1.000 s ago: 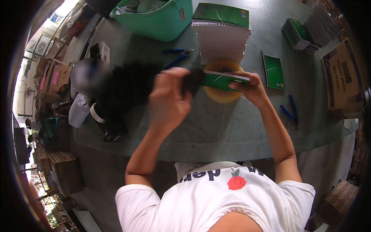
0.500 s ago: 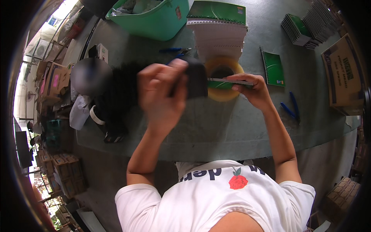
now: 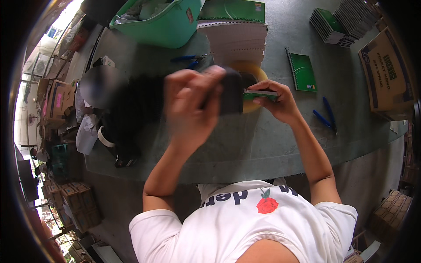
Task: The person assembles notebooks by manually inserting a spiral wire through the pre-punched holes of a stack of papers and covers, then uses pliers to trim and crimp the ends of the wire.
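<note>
My right hand (image 3: 280, 101) grips a thin green-covered notebook (image 3: 261, 93) by its right end, fingers above and thumb below. The notebook is seen edge-on, over a large roll of yellowish tape (image 3: 250, 66) on the table. Close to its left end is a dark, rounded flat shape (image 3: 231, 91), whose kind I cannot make out. My left hand (image 3: 193, 103) is beside that shape, its fingers curled in and smeared by motion; what they hold is not clear. Beyond the tape stands a stack of punched paper sheets (image 3: 237, 37) with a green cover (image 3: 237, 11) on top.
A green tub (image 3: 162, 30) with clear bags stands far left, blue-handled pliers (image 3: 188, 57) nearer. A tangled black heap (image 3: 136, 101) lies left. On the right are a green spiral notebook (image 3: 302, 72), blue pliers (image 3: 325, 116), stacked notebooks (image 3: 326, 26) and a brown carton (image 3: 388, 74).
The view has shifted slightly, so the table things sit further left and higher. My left hand and the dark shape are slightly nearer my right hand, which still holds the notebook.
</note>
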The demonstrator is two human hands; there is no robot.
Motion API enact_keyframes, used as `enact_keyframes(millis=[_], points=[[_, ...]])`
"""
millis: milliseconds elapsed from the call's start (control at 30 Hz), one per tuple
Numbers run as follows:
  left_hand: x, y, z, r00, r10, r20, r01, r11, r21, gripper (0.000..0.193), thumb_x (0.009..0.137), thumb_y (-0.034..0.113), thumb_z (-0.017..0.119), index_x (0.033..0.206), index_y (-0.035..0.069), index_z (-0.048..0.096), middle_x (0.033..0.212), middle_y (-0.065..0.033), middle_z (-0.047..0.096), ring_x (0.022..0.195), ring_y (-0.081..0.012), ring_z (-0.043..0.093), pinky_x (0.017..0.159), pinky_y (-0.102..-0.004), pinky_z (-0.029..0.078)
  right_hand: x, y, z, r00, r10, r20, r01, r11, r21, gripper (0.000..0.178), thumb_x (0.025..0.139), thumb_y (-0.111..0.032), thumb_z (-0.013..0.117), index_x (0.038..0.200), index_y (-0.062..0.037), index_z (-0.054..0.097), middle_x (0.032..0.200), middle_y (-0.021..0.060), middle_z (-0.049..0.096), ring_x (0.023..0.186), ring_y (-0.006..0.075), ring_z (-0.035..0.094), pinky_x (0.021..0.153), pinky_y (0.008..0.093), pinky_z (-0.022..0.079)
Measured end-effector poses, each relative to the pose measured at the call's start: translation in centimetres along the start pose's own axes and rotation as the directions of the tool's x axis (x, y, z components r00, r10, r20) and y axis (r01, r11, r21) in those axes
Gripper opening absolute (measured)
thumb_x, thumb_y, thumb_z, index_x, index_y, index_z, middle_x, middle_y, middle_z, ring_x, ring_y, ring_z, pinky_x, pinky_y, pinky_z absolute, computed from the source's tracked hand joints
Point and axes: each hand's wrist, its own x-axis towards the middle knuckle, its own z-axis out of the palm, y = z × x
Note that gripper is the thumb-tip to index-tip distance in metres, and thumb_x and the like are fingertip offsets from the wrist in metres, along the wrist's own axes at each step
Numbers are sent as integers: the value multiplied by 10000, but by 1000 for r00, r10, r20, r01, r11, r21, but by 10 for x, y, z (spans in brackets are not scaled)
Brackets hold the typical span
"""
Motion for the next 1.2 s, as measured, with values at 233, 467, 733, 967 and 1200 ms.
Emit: enact_keyframes(millis=[233,467,733,967,1200], points=[[5,8,5,999,7,41,-5,999,-35,373,700,3,677,1039,158,649,875,-58,529,727,-187,552,560,-300,495,-3,1,-2,996,91,18,-92,994,67,321,792,88,599,1089,-33,616,1019,14,631,930,76,574,831,221,452],[7,3,12,999,5,37,-2,997,-83,358,681,20,695,1008,156,644,871,-82,544,767,-235,581,607,-337,509,-4,4,0,999,48,-12,-47,995,82,311,809,91,569,1091,-29,624,940,17,656,895,85,591,814,220,460],[2,17,19,994,-27,110,41,992,-123,329,702,24,674,1008,139,630,876,-91,521,765,-250,582,583,-367,500,-5,-4,0,999,45,31,-44,998,-47,319,793,60,604,1101,-26,621,950,46,670,880,79,592,800,233,466],[-38,27,33,954,-20,299,86,974,-210,298,708,101,716,991,83,626,959,-84,576,860,-270,565,701,-367,459,5,3,1,993,-111,-31,110,994,-21,277,799,35,622,1072,-15,630,991,78,666,926,114,606,815,250,480],[8,5,18,886,24,463,-77,993,94,204,772,105,669,959,40,621,924,-90,599,875,-282,542,803,-377,396,3,-14,10,989,-20,-146,55,968,244,214,778,23,649,991,4,647,962,83,678,954,150,625,803,268,502]])
